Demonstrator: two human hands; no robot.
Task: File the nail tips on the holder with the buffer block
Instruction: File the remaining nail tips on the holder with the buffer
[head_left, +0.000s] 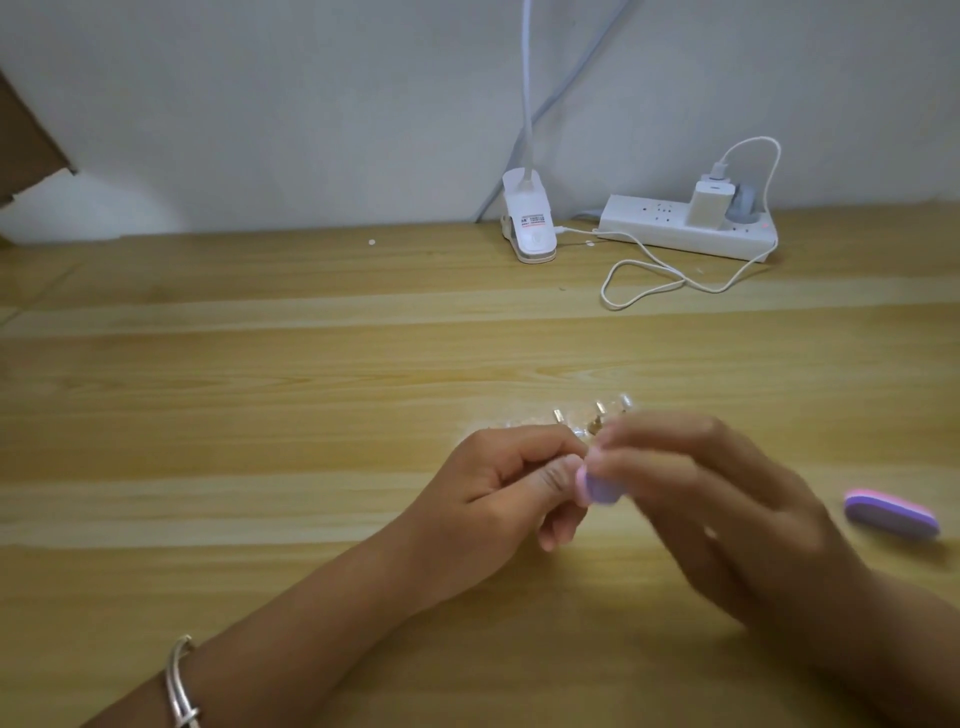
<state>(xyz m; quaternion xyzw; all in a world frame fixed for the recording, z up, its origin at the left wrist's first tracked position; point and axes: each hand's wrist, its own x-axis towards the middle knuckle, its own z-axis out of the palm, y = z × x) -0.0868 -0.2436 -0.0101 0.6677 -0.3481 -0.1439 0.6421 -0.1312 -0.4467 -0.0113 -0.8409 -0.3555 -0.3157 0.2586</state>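
While our left hand (498, 483) curls its grip round the small clear holder of nail tips (584, 422) above the pale wooden table (260, 389), our blurred right hand (701, 483) pinches a lilac-and-pink buffer block (597, 491) against it. We count two blocks: the second block (891, 514) lies on the table at right. Behind stand one white clip lamp (530, 223) and one white power strip (670, 234).

It looks like a home desk: wooden tabletop (260, 389), clip-on lamp (530, 221), power strip (654, 231) with charger (709, 203).
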